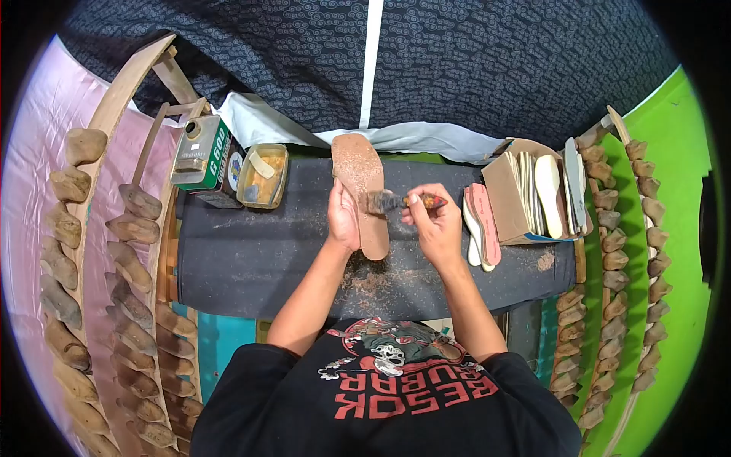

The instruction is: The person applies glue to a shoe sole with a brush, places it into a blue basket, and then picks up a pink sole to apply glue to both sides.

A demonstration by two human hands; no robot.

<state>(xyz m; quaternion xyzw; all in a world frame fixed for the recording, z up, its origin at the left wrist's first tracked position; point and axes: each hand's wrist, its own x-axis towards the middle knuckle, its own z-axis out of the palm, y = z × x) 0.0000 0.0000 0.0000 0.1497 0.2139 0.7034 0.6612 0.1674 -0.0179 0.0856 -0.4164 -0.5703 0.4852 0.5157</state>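
Note:
My left hand holds a brown shoe sole by its left edge, upright over the dark work table. In my right hand is a brush with a red-orange handle, its dark bristles touching the sole's right side near the middle. Both forearms reach forward from my black printed T-shirt.
An open tin of yellow glue and a green can stand at the table's back left. A cardboard box of soles and pink soles sit right. Racks of wooden shoe lasts flank both sides. Dust lies on the table.

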